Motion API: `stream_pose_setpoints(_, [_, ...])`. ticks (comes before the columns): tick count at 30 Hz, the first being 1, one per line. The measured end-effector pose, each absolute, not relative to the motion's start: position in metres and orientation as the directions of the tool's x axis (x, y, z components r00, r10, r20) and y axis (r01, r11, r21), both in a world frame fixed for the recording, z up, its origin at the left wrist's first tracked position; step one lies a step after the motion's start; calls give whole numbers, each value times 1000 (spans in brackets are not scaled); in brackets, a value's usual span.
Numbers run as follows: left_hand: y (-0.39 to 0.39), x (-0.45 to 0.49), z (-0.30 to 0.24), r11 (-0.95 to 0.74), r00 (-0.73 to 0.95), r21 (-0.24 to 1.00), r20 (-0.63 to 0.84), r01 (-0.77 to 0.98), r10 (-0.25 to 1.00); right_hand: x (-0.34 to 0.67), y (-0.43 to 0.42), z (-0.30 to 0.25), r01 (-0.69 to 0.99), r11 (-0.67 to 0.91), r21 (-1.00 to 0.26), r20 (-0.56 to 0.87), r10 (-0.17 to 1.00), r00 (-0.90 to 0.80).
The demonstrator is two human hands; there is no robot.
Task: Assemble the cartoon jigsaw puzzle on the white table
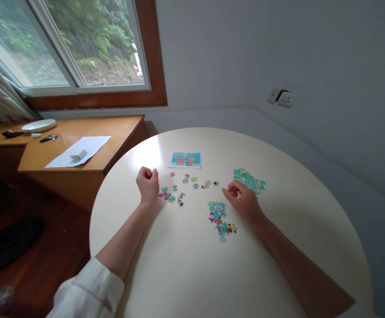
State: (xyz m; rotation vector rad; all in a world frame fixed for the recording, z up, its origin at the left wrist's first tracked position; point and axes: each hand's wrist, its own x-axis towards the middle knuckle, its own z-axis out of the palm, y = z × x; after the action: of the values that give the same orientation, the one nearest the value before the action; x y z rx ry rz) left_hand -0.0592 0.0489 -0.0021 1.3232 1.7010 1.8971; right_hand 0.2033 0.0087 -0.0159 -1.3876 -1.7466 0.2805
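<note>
My left hand [148, 185] is closed in a fist on the white table, at the left edge of a loose group of puzzle pieces [166, 194]. What its fingers hold, if anything, is hidden. On the right, my right hand [243, 201] has loosely curled fingers, with one digit stretched out to the left and nothing visible in its grasp. It lies between a partly joined puzzle section [217, 210], which shows a pale cartoon face, and a heap of turquoise pieces [249, 180]. More loose pieces [195, 180] are scattered between the hands.
A small picture card [184, 160] with cartoon figures lies beyond the pieces on the round table [179, 274]. At left, a wooden desk [122, 132] carries a paper sheet [93, 145], a small white box [78, 154] and a white dish [39, 126]. Walls stand behind and right.
</note>
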Motion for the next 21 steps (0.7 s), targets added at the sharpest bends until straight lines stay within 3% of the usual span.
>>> stream_pose_setpoints(21, [53, -62, -5, -311, -565, 904, 427, 295, 706, 206, 7, -14, 575, 279, -769, 452, 874, 180])
